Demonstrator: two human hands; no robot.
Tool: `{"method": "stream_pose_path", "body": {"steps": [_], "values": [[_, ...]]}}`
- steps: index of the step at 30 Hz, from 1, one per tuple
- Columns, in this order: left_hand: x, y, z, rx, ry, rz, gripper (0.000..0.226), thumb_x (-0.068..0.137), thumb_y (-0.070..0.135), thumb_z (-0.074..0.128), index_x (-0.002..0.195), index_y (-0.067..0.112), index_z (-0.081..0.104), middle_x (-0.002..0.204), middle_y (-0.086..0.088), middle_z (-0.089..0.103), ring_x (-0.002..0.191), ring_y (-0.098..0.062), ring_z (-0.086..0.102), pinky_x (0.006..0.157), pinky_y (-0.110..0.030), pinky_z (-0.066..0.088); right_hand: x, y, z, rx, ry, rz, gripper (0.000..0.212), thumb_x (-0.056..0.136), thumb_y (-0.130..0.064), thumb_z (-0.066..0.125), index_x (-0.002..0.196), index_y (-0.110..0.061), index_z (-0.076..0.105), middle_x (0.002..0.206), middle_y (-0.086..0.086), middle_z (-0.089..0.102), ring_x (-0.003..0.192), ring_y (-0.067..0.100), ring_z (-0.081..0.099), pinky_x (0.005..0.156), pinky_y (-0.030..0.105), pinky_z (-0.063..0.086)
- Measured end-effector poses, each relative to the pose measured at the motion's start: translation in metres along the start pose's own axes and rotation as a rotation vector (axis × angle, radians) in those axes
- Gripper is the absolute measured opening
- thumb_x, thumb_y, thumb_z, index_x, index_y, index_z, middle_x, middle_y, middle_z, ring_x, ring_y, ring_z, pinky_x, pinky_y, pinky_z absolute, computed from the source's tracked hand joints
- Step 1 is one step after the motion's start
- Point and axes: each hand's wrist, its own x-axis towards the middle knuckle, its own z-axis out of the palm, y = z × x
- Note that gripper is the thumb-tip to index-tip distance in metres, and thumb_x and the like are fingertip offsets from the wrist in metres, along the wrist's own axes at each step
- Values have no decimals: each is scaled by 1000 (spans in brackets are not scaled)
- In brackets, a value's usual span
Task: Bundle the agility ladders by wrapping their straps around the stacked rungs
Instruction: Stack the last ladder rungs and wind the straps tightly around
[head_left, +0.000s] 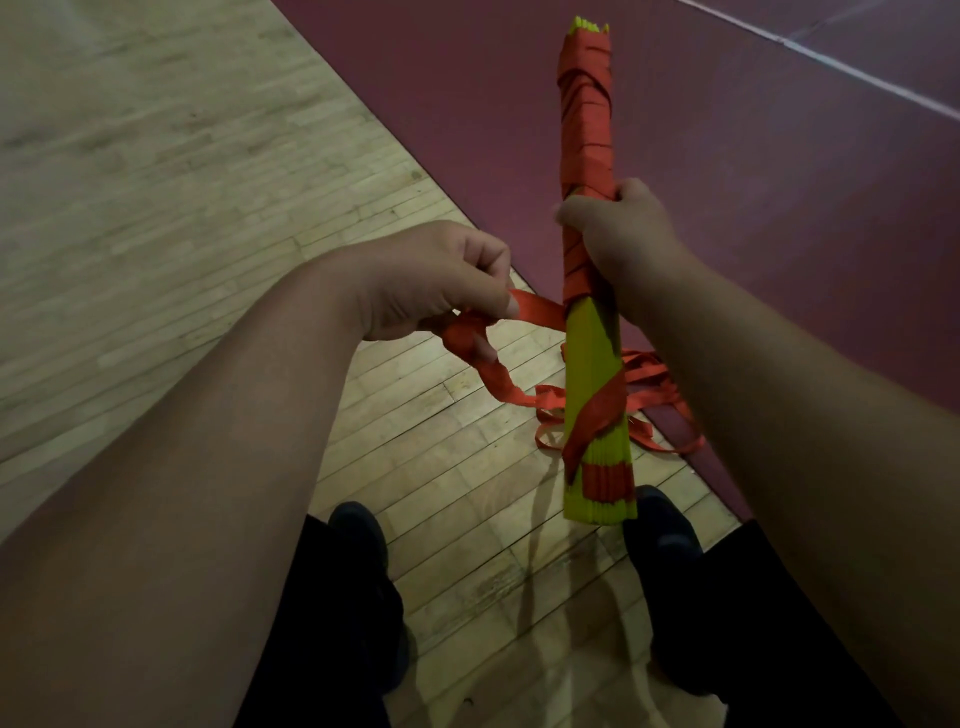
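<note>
The right hand (623, 234) is wrapped tight around the middle of the stack of rungs (595, 358), a long bundle of thin, flat, yellow-green strips held up off the floor. Past the right fingers, the far half is covered in many turns of flat red strap (584, 119), with only the yellow tips poking out. Below those fingers the stack is mostly bare and smooth, with one strap crossing it on a slant.

The left hand (441, 280) pinches a soft, crinkled piece of strap between thumb and fingers, just left of the stack. More loose strap (649, 395) lies in loops on the wood floor (156, 156), by the edge of a dark red mat (779, 208). Two dark shoes (363, 540) stand below.
</note>
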Motion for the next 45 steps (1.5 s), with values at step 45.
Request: {"method": "stream_pose_path", "body": {"steps": [45], "values": [[-10, -10, -25, 442, 103, -47, 65, 77, 74, 79, 81, 10, 69, 81, -12, 68, 72, -16, 61, 70, -34, 51, -15, 0, -5, -19, -324, 36, 92, 88, -17, 82, 162, -45, 33, 124, 10, 66, 85, 33, 78, 67, 51, 67]]}}
